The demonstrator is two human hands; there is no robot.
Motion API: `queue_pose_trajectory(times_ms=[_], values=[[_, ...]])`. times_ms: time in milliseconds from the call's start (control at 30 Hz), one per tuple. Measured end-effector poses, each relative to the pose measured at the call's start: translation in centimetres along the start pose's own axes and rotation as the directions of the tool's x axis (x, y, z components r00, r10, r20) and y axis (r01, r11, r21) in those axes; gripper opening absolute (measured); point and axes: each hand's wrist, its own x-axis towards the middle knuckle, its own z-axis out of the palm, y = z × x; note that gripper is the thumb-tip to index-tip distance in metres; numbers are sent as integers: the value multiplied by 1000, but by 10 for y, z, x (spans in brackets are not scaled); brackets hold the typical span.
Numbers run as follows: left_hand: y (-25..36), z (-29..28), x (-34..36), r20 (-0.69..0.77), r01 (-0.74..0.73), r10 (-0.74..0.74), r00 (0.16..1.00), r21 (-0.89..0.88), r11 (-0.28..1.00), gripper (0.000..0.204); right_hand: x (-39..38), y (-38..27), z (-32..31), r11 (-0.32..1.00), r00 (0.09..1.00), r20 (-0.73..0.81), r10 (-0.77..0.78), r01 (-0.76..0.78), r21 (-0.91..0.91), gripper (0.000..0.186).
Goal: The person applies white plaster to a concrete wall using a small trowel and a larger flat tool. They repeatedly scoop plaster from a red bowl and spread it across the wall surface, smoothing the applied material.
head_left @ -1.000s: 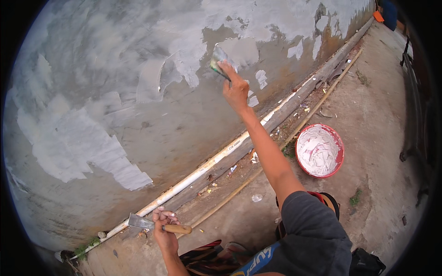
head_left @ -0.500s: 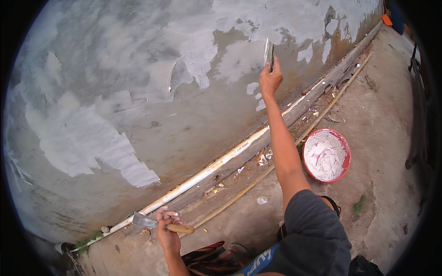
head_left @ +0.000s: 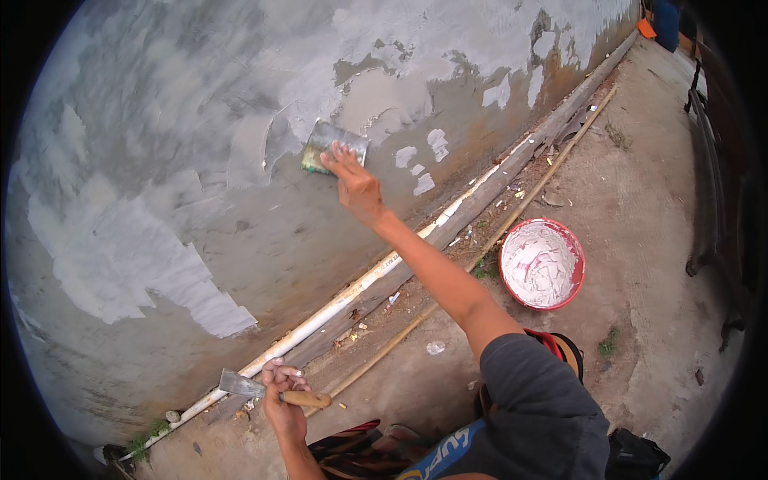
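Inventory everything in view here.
Wall: 1, grey, upper left
Pipe: 1, white, wall's foot
Pole: 1, tan, on ground
Litter: several, mixed, near pole
Weeds: several, green, scattered
Bucket: 1, red, right
Paste: uncounted, whitish, in bucket
Small thing: 1, orange, top right
Larger thing: 1, blue, top right
Scraper: 1, grey-green, at wall
Putty knife: 1, grey-tan, lower left
Shirt: 1, dark, bottom
Left hand: 1, holding putty knife
Right hand: 1, on scraper

Outdoors: a bare-ground strip beside a building, in use as a plastering site. Rough grey wall point(head_left: 256, 268) carries uneven pale patches point(head_left: 120, 252); white pipe point(head_left: 320, 314) runs along its foot. Red bucket point(head_left: 578, 274) of whitish paste point(head_left: 540, 264) stands on dirty ground point(head_left: 632, 184), near a long pole point(head_left: 384, 350), litter point(head_left: 436, 348), weeds point(head_left: 608, 342). Dark shape point(head_left: 720, 208) far right, possibly furniture; too dim to tell.
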Motion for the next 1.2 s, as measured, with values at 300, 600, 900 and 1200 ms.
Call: queue_pose_trajectory(times_ms=[300,600,900,1200], values=[[11,21,-21,3,49,-49,999,25,998,30,34,32,-84,861,812,-309,495,-507,46,56],[10,10,-20,-15,11,-11,1000,45,999,26,37,21,6,962,932,-251,263,-273,-4,69],[5,19,-5,30,-4,4,1000,23,1000,27,-55,-41,-22,920,924,291,248,-319,229,58],[5,7,-11,-2,11,-10,1000,48,999,26,36,99,-111,864,764,-478,434,-503,-20,43]])
